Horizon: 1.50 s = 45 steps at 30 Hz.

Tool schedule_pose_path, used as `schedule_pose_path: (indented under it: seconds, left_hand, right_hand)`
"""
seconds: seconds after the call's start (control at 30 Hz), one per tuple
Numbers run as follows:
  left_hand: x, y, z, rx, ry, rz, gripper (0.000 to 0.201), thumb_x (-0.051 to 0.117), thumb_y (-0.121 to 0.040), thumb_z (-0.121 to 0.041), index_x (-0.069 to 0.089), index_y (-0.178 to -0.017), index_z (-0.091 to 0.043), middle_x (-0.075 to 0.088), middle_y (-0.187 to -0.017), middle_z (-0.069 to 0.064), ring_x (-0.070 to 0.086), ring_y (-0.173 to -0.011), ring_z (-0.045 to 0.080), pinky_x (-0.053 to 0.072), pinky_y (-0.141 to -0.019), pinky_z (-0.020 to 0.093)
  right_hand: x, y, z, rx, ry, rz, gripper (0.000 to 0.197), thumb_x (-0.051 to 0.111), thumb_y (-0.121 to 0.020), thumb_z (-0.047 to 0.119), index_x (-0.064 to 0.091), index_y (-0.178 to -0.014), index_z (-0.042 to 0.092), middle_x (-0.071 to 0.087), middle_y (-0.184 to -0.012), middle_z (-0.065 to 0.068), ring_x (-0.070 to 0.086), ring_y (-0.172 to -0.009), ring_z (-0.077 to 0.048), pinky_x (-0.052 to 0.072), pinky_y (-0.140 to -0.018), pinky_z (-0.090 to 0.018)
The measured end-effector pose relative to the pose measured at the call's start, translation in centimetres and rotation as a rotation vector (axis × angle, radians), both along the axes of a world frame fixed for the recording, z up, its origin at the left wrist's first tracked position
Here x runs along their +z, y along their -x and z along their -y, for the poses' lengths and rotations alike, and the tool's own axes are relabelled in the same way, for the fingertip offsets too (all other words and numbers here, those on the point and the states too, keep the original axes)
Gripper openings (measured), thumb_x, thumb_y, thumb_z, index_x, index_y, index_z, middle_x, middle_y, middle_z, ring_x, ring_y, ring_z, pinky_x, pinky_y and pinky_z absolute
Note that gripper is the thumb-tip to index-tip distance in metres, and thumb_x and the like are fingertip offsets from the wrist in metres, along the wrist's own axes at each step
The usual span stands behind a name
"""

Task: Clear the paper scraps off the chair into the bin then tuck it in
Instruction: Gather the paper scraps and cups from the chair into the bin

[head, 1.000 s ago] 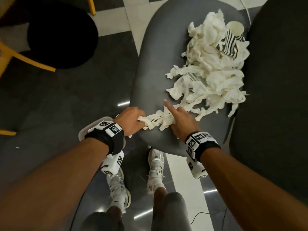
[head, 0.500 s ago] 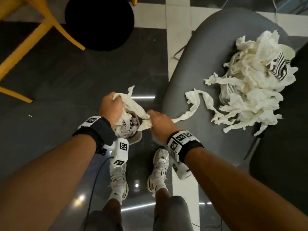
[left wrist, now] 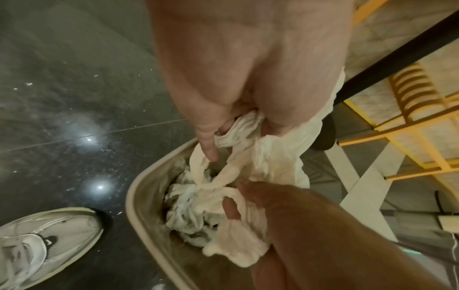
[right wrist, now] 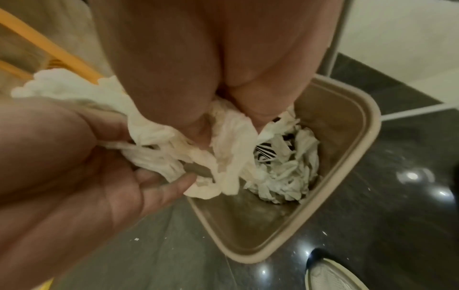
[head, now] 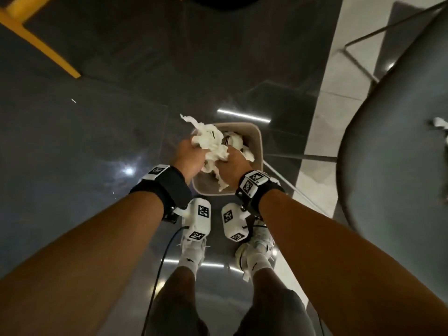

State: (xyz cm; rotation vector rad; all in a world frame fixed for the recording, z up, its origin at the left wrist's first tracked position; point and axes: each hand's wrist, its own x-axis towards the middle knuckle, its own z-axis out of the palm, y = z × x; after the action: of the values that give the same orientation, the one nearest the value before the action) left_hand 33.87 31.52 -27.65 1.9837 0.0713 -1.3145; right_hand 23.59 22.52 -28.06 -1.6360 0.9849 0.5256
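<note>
Both hands hold one bunch of white paper scraps over the beige bin on the floor in front of my feet. My left hand grips the bunch from the left, my right hand from the right. In the left wrist view the left fingers curl into the paper above the bin's rim. In the right wrist view the scraps hang from my grip over the bin, which holds more scraps and a striped piece. The grey chair seat is at the right, with a scrap at the frame's edge.
A yellow wooden chair frame stands at the far left on the dark glossy floor. A pale tile strip runs between bin and grey chair. Thin metal chair legs cross it. My white shoes stand just behind the bin.
Both hands pulled a bunch of scraps off the chair seat, carried it left and now hold it over the bin. My view has swung from the chair down to the bin.
</note>
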Motion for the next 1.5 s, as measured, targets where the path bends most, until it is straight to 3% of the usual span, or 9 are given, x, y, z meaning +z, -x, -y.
schedule_pose_path:
  seconds: [0.13,0.23,0.33,0.5,0.63,0.83,1.0,1.17,1.5]
  left_hand:
    - [-2.3,2.1,-0.6,-0.124,-0.024,-0.030,0.039,0.066,-0.084,-0.019,0.065,-0.123,-0.026,0.072,-0.117,-0.003,0.067,-0.109,0.020,0.054,-0.099,0.042]
    - [-1.3,2.5,-0.2,-0.178,-0.027,-0.077,0.046,0.066,-0.081,-0.011,0.061,-0.124,-0.027,0.065,-0.118,-0.013,0.061,-0.113,0.015,0.048,-0.106,0.040]
    - [1.5,1.6,1.1,-0.182,-0.081,0.010,0.052,0.066,-0.076,-0.014,0.060,-0.128,-0.022,0.065,-0.126,-0.002,0.061,-0.117,0.021,0.049,-0.105,0.043]
    - [8.0,0.2,6.2,-0.242,-0.105,0.126,0.039,0.062,-0.085,-0.009,0.065,-0.124,-0.010,0.067,-0.125,0.010,0.063,-0.115,0.026,0.052,-0.098,0.034]
    - [13.6,1.3,11.3,-0.448,-0.059,0.238,0.022,0.062,-0.086,-0.010,0.069,-0.106,-0.013,0.072,-0.110,0.011,0.067,-0.107,0.029,0.053,-0.096,0.039]
    - [22.5,9.3,22.3,-0.791,0.136,0.294,0.014,0.058,-0.086,-0.016,0.065,-0.094,-0.026,0.073,-0.095,0.008,0.070,-0.089,0.029,0.055,-0.083,0.039]
    - [26.5,18.5,30.9,-0.951,0.309,0.302,0.024,0.050,-0.091,0.011,0.061,-0.112,0.006,0.055,-0.079,0.002,0.059,-0.067,0.008,0.043,-0.057,0.007]
    - [26.0,26.4,37.7,-1.164,0.301,0.399,0.046,0.059,-0.087,-0.012,0.050,-0.131,-0.018,0.058,-0.122,0.003,0.060,-0.110,0.023,0.051,-0.097,0.037]
    - [25.1,32.4,48.7,-1.438,0.295,0.870,0.102,0.078,-0.068,-0.032,0.020,-0.150,-0.049,-0.001,-0.163,-0.003,0.006,-0.150,0.034,0.024,-0.112,0.061]
  right_hand:
    - [-4.7,1.3,-0.4,0.109,-0.005,-0.086,0.060,0.056,-0.087,0.042,0.047,-0.141,0.017,0.056,-0.139,0.000,0.053,-0.129,-0.018,0.038,-0.103,-0.024]
    - [-5.8,3.1,0.3,-0.052,-0.013,-0.093,0.073,0.057,-0.082,0.049,0.037,-0.147,0.022,0.050,-0.143,0.005,0.051,-0.126,-0.011,0.040,-0.111,-0.034]
    - [-1.8,3.2,2.1,-0.108,-0.011,-0.142,0.052,0.058,-0.090,0.037,0.049,-0.139,0.019,0.057,-0.132,0.005,0.055,-0.124,-0.018,0.044,-0.109,-0.038]
    - [5.6,4.0,5.4,-0.202,-0.110,-0.160,0.004,0.060,-0.084,0.026,0.063,-0.082,0.024,0.067,-0.096,-0.008,0.069,-0.100,-0.034,0.057,-0.091,-0.047]
    - [13.9,7.8,9.5,-0.261,-0.026,-0.100,0.028,0.057,-0.086,0.031,0.072,-0.095,0.010,0.070,-0.089,-0.011,0.066,-0.086,-0.025,0.055,-0.084,-0.040]
    - [24.9,22.3,18.5,-0.632,0.303,-0.189,0.022,0.058,-0.087,0.027,0.070,-0.105,0.022,0.075,-0.103,-0.006,0.070,-0.098,-0.028,0.055,-0.092,-0.036]
    - [29.3,33.6,26.9,-0.764,0.646,-0.291,0.036,0.061,-0.087,0.026,0.060,-0.122,0.015,0.061,-0.123,-0.008,0.062,-0.110,-0.027,0.048,-0.092,-0.032]
    - [27.4,38.1,31.4,-0.742,0.665,-0.273,0.047,0.062,-0.086,0.026,0.052,-0.130,0.018,0.045,-0.137,-0.006,0.053,-0.122,-0.027,0.047,-0.104,-0.040]
    - [26.4,37.6,39.2,-0.713,0.898,-0.074,0.044,0.055,-0.080,0.034,0.056,-0.123,0.024,0.048,-0.128,-0.002,0.043,-0.119,-0.025,0.037,-0.105,-0.040]
